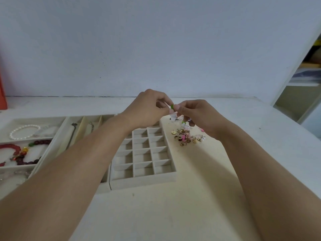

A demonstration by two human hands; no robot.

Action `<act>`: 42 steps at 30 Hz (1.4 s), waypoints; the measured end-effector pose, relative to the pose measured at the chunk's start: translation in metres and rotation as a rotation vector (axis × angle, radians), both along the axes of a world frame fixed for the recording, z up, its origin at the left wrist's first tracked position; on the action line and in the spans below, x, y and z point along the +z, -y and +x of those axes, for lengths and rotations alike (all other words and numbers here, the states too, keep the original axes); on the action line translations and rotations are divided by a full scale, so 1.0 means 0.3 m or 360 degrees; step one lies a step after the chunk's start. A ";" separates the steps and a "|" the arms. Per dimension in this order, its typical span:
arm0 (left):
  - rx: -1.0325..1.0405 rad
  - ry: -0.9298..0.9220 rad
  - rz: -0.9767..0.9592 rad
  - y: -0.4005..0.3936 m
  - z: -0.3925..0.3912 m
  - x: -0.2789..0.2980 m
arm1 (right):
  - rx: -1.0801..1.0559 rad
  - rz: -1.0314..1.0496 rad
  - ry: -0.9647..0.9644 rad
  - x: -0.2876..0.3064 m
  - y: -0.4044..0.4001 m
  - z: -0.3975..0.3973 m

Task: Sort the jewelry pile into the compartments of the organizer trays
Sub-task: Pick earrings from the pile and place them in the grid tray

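Observation:
My left hand (147,108) and my right hand (196,113) meet above the table, both pinching a small piece of jewelry with a green part (172,106) and pale white-pink bits hanging below it. Under my right hand lies the jewelry pile (187,136), a heap of small gold, pink and pearl earrings. Left of the pile sits a cream grid tray (144,178) with several small square compartments that look bare. Further left a tray (57,136) has long slots holding chains. The far-left tray (20,168) holds a pearl bracelet (24,131) and red bead bracelets (19,152).
The trays and pile rest on a cream table top (173,206) against a white wall. An orange object (3,94) stands at the far left edge. An open shelf unit (302,84) is at the right. My forearms cross over parts of the trays.

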State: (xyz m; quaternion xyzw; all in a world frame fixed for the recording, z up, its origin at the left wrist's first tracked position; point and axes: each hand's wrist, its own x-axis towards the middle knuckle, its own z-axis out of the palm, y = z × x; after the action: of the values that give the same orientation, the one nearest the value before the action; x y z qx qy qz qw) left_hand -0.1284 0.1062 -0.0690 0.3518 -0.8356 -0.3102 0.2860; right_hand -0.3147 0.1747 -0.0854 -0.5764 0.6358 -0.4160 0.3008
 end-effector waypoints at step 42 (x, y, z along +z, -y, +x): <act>0.0072 -0.0067 -0.0087 0.027 0.014 0.007 | -0.0018 0.0069 0.0734 -0.004 0.004 0.024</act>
State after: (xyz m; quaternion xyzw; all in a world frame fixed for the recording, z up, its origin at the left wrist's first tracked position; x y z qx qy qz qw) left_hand -0.1243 0.0982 -0.0670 0.3561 -0.8294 -0.2879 0.3200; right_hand -0.3076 0.1736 -0.0866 -0.4560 0.5622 -0.5247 0.4480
